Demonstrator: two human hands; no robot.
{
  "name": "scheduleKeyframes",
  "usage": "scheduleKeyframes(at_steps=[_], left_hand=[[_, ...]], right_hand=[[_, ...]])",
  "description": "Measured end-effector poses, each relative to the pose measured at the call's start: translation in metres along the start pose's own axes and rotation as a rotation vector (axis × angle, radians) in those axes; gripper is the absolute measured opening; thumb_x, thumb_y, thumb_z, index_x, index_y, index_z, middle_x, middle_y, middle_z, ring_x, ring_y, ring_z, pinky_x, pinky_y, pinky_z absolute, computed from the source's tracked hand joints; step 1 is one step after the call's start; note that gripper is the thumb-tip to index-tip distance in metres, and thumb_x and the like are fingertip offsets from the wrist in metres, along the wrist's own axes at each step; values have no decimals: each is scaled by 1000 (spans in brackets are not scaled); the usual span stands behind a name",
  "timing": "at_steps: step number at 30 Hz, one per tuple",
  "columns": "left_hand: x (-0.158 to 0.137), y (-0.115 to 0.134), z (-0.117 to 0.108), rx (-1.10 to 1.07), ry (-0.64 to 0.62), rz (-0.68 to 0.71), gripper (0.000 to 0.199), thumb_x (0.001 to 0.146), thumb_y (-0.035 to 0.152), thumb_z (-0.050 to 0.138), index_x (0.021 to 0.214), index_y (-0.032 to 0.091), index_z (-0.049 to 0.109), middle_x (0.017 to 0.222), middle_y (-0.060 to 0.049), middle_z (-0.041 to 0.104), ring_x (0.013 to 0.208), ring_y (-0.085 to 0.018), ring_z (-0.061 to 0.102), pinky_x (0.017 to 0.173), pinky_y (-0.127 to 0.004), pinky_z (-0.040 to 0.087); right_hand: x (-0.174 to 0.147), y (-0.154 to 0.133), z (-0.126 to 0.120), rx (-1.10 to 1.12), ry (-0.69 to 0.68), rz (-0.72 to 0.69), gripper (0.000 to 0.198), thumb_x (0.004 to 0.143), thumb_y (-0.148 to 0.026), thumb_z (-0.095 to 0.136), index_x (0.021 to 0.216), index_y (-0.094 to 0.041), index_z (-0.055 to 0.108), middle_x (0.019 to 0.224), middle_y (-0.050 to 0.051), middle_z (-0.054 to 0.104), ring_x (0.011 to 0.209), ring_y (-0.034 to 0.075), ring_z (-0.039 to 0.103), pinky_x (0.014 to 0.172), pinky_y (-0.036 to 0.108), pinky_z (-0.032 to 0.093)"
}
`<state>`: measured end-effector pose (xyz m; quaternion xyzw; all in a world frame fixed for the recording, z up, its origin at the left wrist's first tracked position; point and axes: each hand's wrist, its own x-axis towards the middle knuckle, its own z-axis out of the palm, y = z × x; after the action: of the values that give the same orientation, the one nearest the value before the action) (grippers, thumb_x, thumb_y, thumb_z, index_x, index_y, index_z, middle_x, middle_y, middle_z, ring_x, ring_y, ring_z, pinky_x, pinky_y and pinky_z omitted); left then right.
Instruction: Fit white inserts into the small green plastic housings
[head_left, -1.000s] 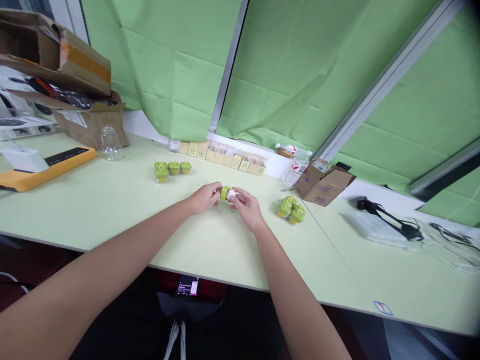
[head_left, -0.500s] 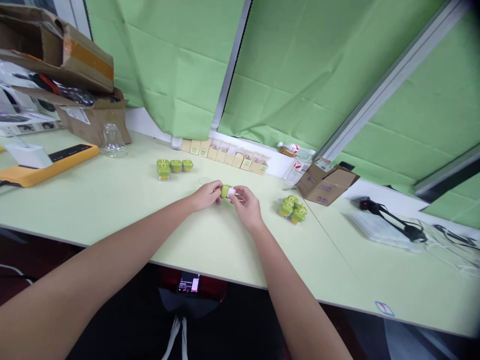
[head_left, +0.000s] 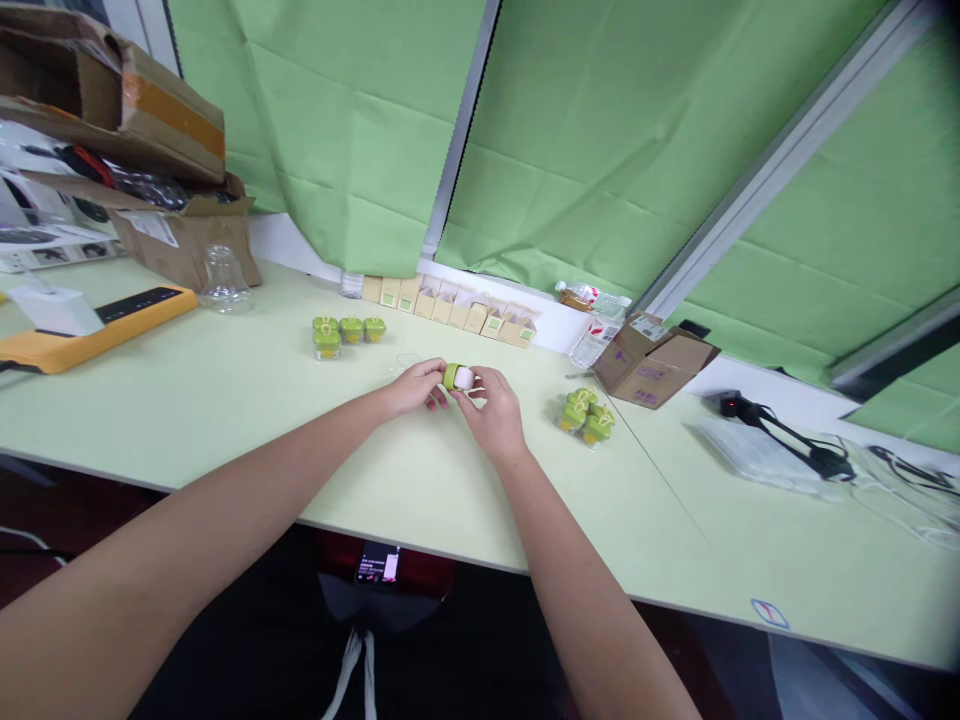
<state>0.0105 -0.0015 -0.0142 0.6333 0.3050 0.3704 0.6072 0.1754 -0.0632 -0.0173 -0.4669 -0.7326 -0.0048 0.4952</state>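
Between my two hands, above the table, is a small green cap [head_left: 451, 376] with a pale pinkish-white rounded piece [head_left: 464, 378] set against its right side. My left hand [head_left: 414, 389] pinches the green cap from the left. The fingers of my right hand [head_left: 495, 412] close round the white piece from the right. A clear plastic piece [head_left: 406, 362] lies on the table just behind my left hand. Small clear jars with green lids stand in two groups, one at the back left [head_left: 351, 330] and one to the right [head_left: 585, 415].
A row of small cardboard boxes [head_left: 450, 305] lines the back edge. Plastic bottles [head_left: 595, 300] and an open carton [head_left: 652, 365] stand back right. At left are a yellow power strip [head_left: 142, 312], a clear container [head_left: 224, 282] and stacked cardboard boxes [head_left: 180, 235].
The cap and white piece have turned, so more of the cap's open side and the white piece shows. My right hand's fingers have shifted slightly; the table things stay put.
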Motion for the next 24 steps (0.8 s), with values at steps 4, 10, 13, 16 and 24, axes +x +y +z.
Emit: scheduleKeyframes(at_steps=[4,10,13,16,24], left_hand=[[0,4,1,-182,9,-9,21,87,38,54,94,18,56,91,-5,66,69,-19,68,60,-30,50],[-5,7,4,-321,-55,13,39,82,48,69,102,14,65,104,-10,68,81,-16,66,78,-32,53],[-5,4,2,-358,-67,9,37,82,47,71,100,15,68,102,-9,69,83,-14,65,85,-32,52],[-3,1,1,-381,-64,0,35,81,46,72,99,15,70,101,-9,69,82,-14,65,86,-32,51],[-2,-5,0,-366,-95,42,39,82,47,71,102,14,70,104,-11,69,93,-18,65,90,-34,50]], right_hand=[[0,-1,0,-57,45,-19,28,85,-27,66,112,-22,59,103,7,63,85,19,63,77,37,60],[0,-6,1,-51,45,-4,32,82,-28,70,112,-23,59,101,6,66,85,19,64,77,37,59],[0,-8,0,-21,42,5,34,81,-27,71,113,-24,59,102,5,65,86,18,63,76,36,59],[1,-9,-1,14,36,1,32,81,-25,71,111,-24,61,101,4,63,88,18,62,76,34,60],[2,-12,-1,60,20,37,27,79,-25,71,105,-24,65,103,4,61,89,17,61,82,33,59]])
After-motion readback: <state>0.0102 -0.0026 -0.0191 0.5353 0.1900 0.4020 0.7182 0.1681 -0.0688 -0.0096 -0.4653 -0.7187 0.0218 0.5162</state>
